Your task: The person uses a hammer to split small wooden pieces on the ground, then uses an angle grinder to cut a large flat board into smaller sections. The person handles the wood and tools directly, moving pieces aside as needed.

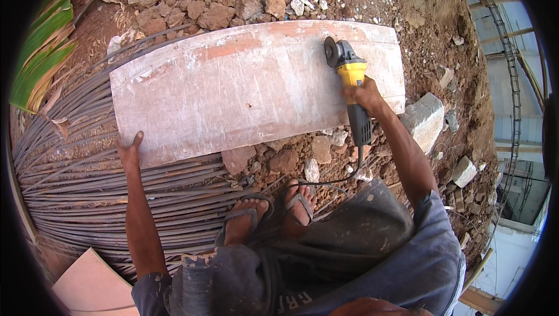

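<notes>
A long, worn board [233, 100] with pale, scuffed and reddish patches lies across the ground before me. My left hand [129, 152] grips its near left corner, thumb on top and the fingers hidden beneath. Wrapped round the yellow and black body of an angle grinder [352, 74] is my right hand [365, 96]. The grinder's disc [332, 52] stands over the right part of the board, near its far edge; I cannot tell whether it touches. From the grinder's rear end a black cord [356, 167] runs down toward my feet.
Long thin metal rods [75, 182] cover the ground at left, some passing under the board. Broken stones and a large pale block [423, 121] lie around on reddish soil. My sandalled feet [247, 218] stand close to the board. A pinkish panel [93, 287] lies at the lower left.
</notes>
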A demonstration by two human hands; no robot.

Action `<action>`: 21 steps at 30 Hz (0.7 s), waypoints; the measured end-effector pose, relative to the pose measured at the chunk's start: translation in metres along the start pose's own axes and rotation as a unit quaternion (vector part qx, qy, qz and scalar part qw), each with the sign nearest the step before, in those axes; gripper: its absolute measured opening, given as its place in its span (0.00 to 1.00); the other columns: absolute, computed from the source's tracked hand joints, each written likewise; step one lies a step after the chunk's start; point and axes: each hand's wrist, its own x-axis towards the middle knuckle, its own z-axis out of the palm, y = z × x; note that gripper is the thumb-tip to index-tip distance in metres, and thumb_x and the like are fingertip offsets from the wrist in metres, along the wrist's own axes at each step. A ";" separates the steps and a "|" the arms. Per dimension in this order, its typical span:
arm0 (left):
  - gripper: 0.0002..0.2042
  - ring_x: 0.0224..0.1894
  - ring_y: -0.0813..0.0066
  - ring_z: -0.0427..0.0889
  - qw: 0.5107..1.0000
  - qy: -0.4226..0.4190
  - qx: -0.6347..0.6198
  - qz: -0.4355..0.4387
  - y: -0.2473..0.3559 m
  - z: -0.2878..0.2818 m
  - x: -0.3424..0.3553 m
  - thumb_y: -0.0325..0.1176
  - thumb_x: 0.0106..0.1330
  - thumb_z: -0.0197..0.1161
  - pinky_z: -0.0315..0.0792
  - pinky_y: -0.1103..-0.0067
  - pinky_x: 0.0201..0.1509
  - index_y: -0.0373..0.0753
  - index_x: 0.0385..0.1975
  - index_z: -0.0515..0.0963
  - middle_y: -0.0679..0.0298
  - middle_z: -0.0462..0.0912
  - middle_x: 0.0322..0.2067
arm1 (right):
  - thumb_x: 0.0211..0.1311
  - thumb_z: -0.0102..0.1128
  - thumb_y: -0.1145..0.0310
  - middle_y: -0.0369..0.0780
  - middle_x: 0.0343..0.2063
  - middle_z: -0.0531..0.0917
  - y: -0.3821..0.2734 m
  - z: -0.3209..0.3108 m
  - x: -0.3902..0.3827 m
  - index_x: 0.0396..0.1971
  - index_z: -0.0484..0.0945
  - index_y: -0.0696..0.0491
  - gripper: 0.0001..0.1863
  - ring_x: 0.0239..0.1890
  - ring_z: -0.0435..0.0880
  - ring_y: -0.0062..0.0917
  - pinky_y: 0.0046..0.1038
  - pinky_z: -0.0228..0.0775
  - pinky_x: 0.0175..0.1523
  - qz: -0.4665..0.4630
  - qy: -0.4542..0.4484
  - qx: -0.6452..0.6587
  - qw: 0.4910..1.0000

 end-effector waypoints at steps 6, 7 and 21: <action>0.47 0.60 0.52 0.73 1.000 -0.002 0.001 -0.009 0.003 0.002 -0.003 0.37 0.51 0.78 0.66 0.68 0.65 0.24 0.68 0.57 0.41 0.72 0.59 | 0.52 0.68 0.71 0.41 0.31 0.84 0.007 0.001 -0.002 0.44 0.79 0.62 0.18 0.31 0.82 0.24 0.29 0.75 0.34 0.023 0.013 0.001 1.000; 0.47 0.60 0.53 0.73 1.000 -0.002 0.008 -0.009 0.002 0.002 -0.002 0.37 0.52 0.78 0.66 0.69 0.65 0.24 0.67 0.57 0.42 0.72 0.59 | 0.52 0.68 0.71 0.41 0.31 0.84 0.009 0.001 -0.002 0.44 0.79 0.62 0.18 0.31 0.82 0.24 0.30 0.75 0.34 0.026 0.013 0.005 1.000; 0.45 0.59 0.52 0.74 1.000 0.010 0.020 0.009 -0.009 0.003 0.005 0.37 0.53 0.77 0.68 0.68 0.64 0.25 0.67 0.59 0.41 0.73 0.58 | 0.53 0.67 0.70 0.41 0.32 0.84 0.018 -0.003 -0.006 0.43 0.79 0.61 0.18 0.31 0.82 0.25 0.30 0.75 0.36 0.021 -0.008 0.014 1.000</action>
